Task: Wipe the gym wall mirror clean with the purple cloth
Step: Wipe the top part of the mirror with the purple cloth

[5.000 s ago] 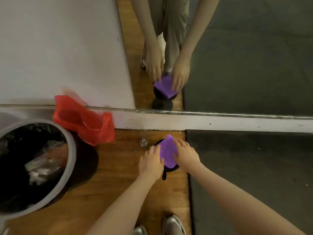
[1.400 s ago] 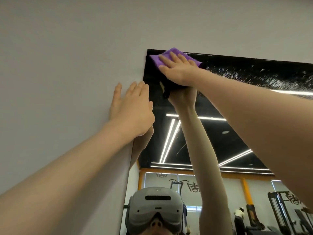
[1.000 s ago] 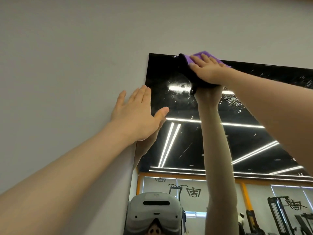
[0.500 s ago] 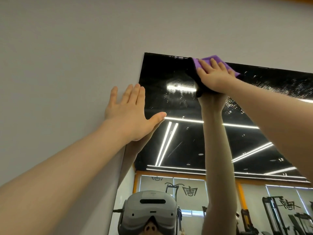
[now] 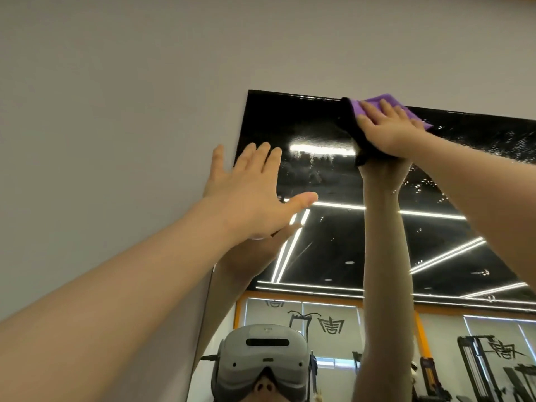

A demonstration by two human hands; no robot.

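Note:
The wall mirror (image 5: 333,248) fills the lower right, and its top left corner is high above me. My right hand (image 5: 387,133) presses the purple cloth (image 5: 374,102) flat against the glass at the mirror's top edge, fingers spread over it. A black pad or fabric (image 5: 348,123) sits under the cloth and sticks out to the left of the hand. My left hand (image 5: 249,195) lies flat and open across the mirror's left edge, fingers on the wall and glass, holding nothing. A smeared wet patch (image 5: 319,152) shows left of the cloth.
A plain grey wall (image 5: 130,111) runs left of and above the mirror. The glass reflects my arms, a headset (image 5: 264,361), ceiling light strips and gym machines (image 5: 493,369) at the lower right.
My right hand has slid the cloth to the right along the mirror's top edge, leaving a smear behind it. My left hand has shifted slightly right onto the mirror's edge.

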